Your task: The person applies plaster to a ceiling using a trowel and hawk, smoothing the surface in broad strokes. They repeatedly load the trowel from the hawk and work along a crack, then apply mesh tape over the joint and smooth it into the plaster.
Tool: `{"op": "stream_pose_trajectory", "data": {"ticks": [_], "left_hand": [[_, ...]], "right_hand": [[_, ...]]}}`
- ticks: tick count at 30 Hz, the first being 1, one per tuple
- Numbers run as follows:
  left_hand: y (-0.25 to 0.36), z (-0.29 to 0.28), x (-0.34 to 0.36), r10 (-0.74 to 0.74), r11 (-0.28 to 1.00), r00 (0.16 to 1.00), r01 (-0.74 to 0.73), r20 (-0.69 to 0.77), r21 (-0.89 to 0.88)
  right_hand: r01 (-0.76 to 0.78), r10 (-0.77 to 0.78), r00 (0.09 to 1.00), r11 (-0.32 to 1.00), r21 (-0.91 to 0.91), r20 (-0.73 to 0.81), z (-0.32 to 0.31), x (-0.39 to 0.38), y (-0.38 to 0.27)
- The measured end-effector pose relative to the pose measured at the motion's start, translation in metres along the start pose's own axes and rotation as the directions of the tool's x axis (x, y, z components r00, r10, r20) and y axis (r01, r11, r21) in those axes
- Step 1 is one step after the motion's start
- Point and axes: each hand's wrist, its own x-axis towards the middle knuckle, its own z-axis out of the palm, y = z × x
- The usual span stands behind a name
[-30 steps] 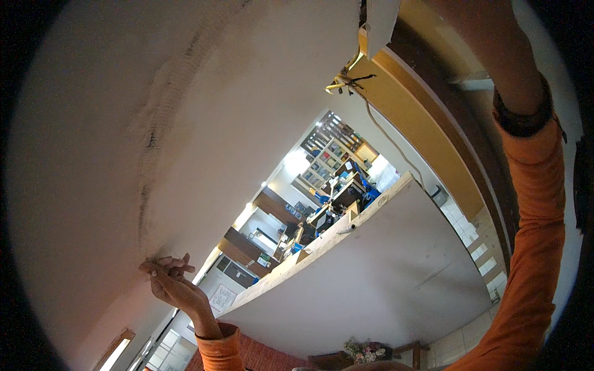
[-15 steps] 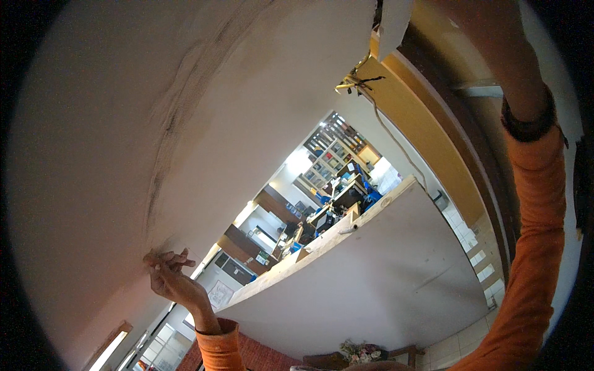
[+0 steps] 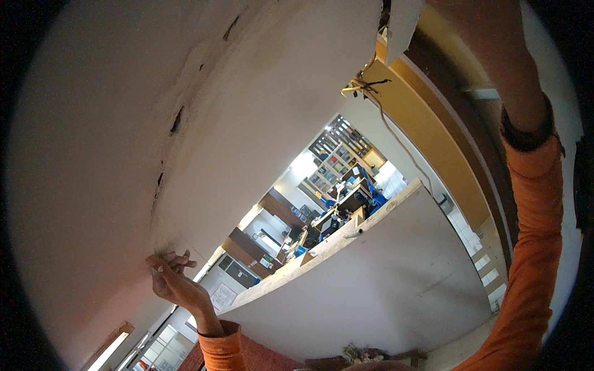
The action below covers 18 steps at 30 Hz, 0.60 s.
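Overhead and to the left spreads a large pale panel with a smudged grey-brown line. Small dark gaps break that line in several places. My left hand is raised against the panel at the line's lower end. Its thumb and forefinger press together there, with the other fingers bent to the right. Anything between the fingertips is too small or hidden to make out. My right arm, in an orange sleeve, reaches up along the right side. Only part of my right hand shows, dark and cut off by the top edge, beside a brown wooden board.
Loose yellow and black wires hang at the panel's right edge, and a cable runs down from them. Below stands a grey-white partition with a raw wooden top edge. Desks and shelves lie beyond it. Flowers are at the bottom.
The view has shifted slightly, moving the scene a little right and down. The dark streak on the panel now shows as separate gaps. My left hand stays against the panel.
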Motion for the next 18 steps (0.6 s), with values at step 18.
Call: {"op": "stream_pose_trajectory", "data": {"ticks": [18], "left_hand": [[-0.001, 0.005, -0.001, 0.010, 1.000, 1.000, -0.010, -0.007, -0.019]], "right_hand": [[0.059, -0.062, 0.997, 0.997, -0.057, -0.046, 0.003, 0.006, 0.000]]}}
